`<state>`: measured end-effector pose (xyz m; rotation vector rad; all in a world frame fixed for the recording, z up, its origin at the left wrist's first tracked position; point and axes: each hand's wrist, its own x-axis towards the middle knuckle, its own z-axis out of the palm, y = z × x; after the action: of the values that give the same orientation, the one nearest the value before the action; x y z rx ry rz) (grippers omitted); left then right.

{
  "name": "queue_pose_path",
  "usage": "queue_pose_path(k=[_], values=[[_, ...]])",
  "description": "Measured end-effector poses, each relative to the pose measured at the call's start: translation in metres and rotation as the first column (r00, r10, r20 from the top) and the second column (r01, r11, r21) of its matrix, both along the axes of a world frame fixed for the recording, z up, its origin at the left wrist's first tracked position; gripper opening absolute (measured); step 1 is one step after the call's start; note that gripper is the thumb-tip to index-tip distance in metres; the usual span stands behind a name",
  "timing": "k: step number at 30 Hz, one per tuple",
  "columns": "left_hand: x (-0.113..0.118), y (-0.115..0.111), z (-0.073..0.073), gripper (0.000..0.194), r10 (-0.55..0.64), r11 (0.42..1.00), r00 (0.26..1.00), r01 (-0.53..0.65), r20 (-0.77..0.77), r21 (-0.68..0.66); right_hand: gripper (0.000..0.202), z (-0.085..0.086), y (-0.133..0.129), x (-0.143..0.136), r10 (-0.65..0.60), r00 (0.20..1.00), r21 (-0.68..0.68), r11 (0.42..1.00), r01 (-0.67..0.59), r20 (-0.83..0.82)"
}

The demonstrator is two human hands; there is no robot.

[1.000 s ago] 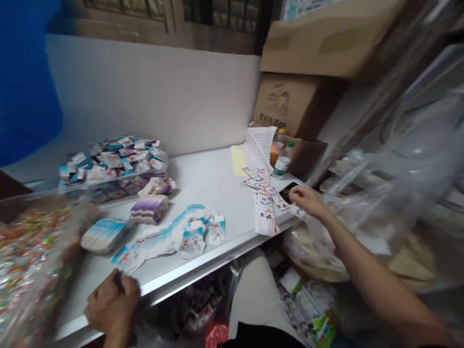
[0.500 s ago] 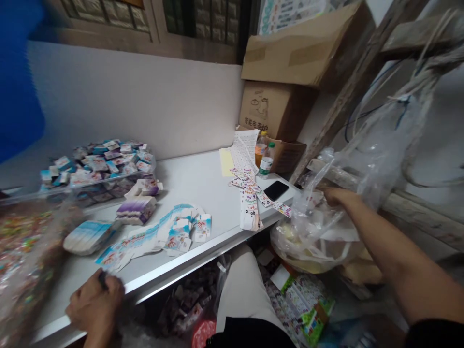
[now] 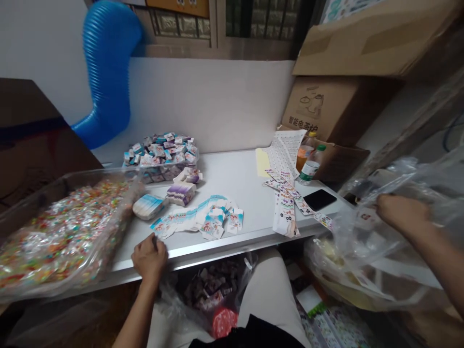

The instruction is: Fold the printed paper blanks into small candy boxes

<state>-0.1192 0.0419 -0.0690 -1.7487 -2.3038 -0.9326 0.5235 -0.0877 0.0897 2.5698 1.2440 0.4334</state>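
Note:
My left hand (image 3: 149,256) is closed in a fist at the table's front edge. A small dark thing shows at its fingers, too little to name. My right hand (image 3: 402,212) is closed at the clear plastic bag (image 3: 362,241) on the right, gripping its film; the fingertips are hidden. Just beyond my left hand lies a fanned row of blue-and-white printed cards (image 3: 192,218). Behind it are a blue-and-white stack (image 3: 148,207) and a purple-and-white stack (image 3: 181,193) of similar pieces.
A clear tray (image 3: 125,232) of colourful wrapped pieces stands left, a tub of small boxes (image 3: 163,154) behind. Printed strips (image 3: 284,205), a phone (image 3: 319,199) and bottles (image 3: 310,166) lie or stand right. Cartons (image 3: 319,108) rise there; a blue hose (image 3: 108,77) hangs left.
The view has swung left, bringing the whole tray and blue hose into sight. My left hand stays closed at the table edge. My right hand remains at the plastic bag.

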Motion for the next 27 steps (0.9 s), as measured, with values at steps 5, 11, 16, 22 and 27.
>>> queue_pose_path(k=[5, 11, 16, 22, 27], values=[[0.004, -0.004, 0.002, 0.036, -0.045, 0.994, 0.996, 0.037, 0.075, 0.107, 0.034, -0.02, 0.025, -0.131, 0.461, 0.886, 0.286, 0.856, -0.432, -0.042], [0.046, -0.078, -0.003, 0.031, -0.389, 0.916, 0.92, 0.38, 0.044, 0.129, 0.095, -0.114, 0.079, -0.293, 0.873, 0.363, 0.301, 0.459, -0.836, -0.325], [0.08, -0.131, -0.022, 0.039, -0.702, 0.546, 0.708, 0.606, 0.079, -0.579, 0.067, -0.146, 0.088, -0.305, 0.912, 0.288, 0.287, 0.371, -0.883, -0.291], [0.078, -0.154, -0.049, 0.037, -0.692, 0.236, 0.685, 0.511, 0.226, -0.826, 0.037, -0.146, 0.076, -0.295, 0.941, 0.198, 0.343, 0.289, -0.894, -0.276], [0.067, -0.158, -0.048, 0.036, -0.673, 0.214, 0.705, 0.473, 0.221, -0.855, 0.031, -0.144, 0.075, -0.298, 0.942, 0.174, 0.376, 0.278, -0.884, -0.287]])
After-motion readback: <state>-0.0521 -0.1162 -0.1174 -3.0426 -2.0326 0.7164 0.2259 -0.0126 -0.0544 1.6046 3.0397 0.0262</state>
